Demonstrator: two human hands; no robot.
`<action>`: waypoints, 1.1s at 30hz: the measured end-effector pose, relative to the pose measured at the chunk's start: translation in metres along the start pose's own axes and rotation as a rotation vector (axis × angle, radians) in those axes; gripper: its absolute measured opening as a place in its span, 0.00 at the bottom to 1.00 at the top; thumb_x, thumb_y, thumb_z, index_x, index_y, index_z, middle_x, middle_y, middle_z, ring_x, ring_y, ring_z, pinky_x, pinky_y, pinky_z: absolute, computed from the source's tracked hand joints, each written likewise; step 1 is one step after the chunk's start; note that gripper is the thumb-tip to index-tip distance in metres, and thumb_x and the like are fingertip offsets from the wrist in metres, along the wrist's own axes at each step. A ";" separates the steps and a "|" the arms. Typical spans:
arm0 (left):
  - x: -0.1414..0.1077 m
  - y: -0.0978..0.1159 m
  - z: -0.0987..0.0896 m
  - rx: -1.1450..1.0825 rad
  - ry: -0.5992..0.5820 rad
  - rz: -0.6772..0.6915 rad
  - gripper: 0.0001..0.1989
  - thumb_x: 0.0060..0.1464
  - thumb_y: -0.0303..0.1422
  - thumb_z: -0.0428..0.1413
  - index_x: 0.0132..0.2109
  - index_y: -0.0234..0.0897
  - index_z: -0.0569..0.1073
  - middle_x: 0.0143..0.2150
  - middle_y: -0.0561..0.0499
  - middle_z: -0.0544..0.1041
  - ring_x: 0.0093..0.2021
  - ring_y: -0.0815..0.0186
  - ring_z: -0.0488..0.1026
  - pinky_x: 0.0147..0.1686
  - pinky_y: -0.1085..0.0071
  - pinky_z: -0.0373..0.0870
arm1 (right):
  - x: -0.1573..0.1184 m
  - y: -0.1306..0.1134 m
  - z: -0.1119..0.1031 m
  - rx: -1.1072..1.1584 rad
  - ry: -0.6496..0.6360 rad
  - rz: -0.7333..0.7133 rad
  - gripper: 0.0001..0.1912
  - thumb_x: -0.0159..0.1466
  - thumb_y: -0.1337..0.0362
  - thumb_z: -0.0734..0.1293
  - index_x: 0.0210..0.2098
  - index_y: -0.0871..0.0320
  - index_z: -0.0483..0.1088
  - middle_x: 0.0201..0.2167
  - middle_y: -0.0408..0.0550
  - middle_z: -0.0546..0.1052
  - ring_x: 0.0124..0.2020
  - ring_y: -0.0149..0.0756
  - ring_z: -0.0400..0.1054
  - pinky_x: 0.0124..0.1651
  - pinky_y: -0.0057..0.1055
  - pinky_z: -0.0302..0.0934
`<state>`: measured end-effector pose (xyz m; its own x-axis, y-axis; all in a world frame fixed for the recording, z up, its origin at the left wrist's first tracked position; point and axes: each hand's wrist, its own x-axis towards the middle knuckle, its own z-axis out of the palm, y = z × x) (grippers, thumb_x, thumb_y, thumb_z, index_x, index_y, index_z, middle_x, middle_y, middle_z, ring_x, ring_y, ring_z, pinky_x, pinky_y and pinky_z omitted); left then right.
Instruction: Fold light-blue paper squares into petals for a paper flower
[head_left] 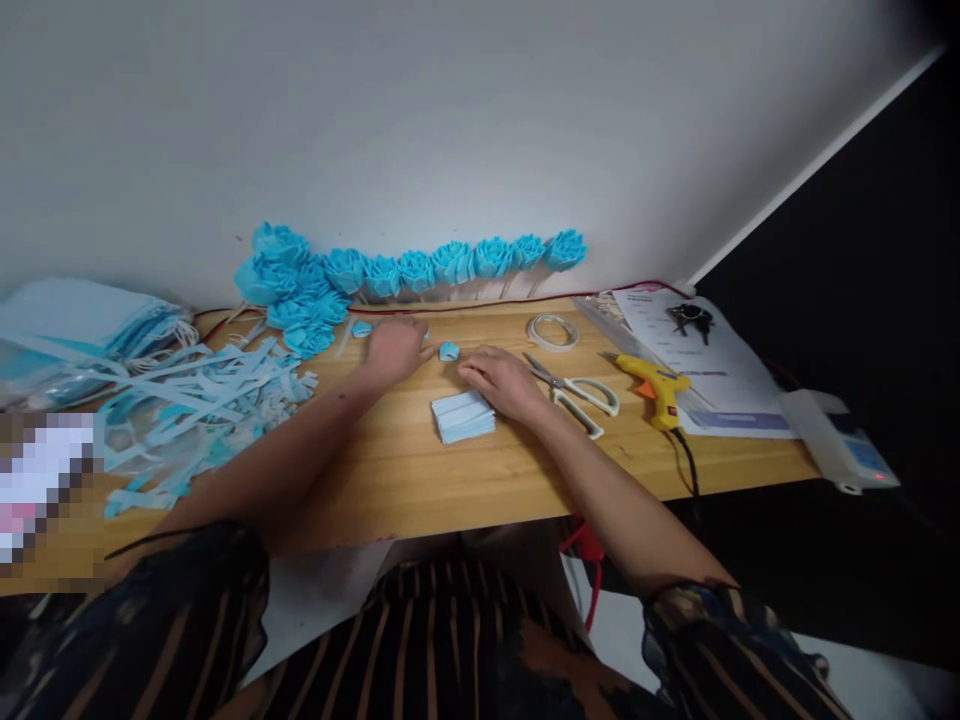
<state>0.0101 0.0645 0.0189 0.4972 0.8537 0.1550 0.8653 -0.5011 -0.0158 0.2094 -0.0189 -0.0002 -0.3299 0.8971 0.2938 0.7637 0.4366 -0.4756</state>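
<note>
My left hand (397, 350) bends over the tabletop, its thumb pointing right. A bit of blue shows by its fingertips, mostly covered, and whether they grip it I cannot tell. Just right of that hand, a small blue folded piece (449, 351) rests on the wood between both hands. My right hand (504, 380) lies close to it with its fingers curled in and nothing visible in them. Below the right fingers sits a stack of pale blue cut sheets (463, 416). Another small blue piece (362, 328) is left of my left hand.
Blue fabric-like flowers (454, 263) line the wall, with more heaped at left. Pale strips (225, 395) and stacked face masks (90, 325) cover the left side. Scissors (574, 390), a tape roll (553, 332), a yellow glue gun (656, 385), papers (720, 370) and keys (691, 320) lie right.
</note>
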 end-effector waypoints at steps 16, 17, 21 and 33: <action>0.007 -0.013 0.014 -0.136 0.168 -0.024 0.16 0.64 0.39 0.54 0.48 0.32 0.80 0.50 0.35 0.82 0.52 0.48 0.75 0.50 0.58 0.66 | 0.000 0.008 0.003 0.113 0.187 -0.001 0.11 0.71 0.63 0.64 0.41 0.56 0.79 0.39 0.51 0.82 0.42 0.40 0.72 0.47 0.35 0.62; 0.011 -0.010 0.016 -0.099 0.153 -0.009 0.16 0.63 0.39 0.55 0.48 0.31 0.80 0.50 0.33 0.81 0.53 0.46 0.75 0.51 0.56 0.66 | 0.000 0.008 0.003 0.116 0.188 0.000 0.11 0.71 0.62 0.64 0.41 0.56 0.79 0.39 0.51 0.82 0.42 0.40 0.72 0.47 0.35 0.62; 0.024 -0.006 0.017 -0.086 0.136 -0.006 0.11 0.59 0.29 0.55 0.41 0.29 0.81 0.46 0.31 0.82 0.52 0.44 0.75 0.54 0.51 0.64 | 0.001 0.009 0.001 0.149 0.213 0.023 0.12 0.70 0.61 0.64 0.39 0.56 0.79 0.36 0.51 0.81 0.40 0.40 0.72 0.46 0.36 0.62; -0.037 0.035 -0.003 -1.955 0.027 -0.221 0.09 0.54 0.36 0.66 0.33 0.35 0.76 0.28 0.53 0.76 0.28 0.71 0.70 0.33 0.73 0.67 | 0.000 -0.014 -0.011 1.181 0.141 0.356 0.20 0.58 0.47 0.74 0.43 0.54 0.78 0.39 0.46 0.77 0.40 0.35 0.68 0.33 0.28 0.63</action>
<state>0.0220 0.0151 0.0154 0.3918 0.9199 0.0137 -0.3512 0.1357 0.9264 0.2046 -0.0254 0.0157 -0.0883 0.9950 0.0475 -0.1932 0.0297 -0.9807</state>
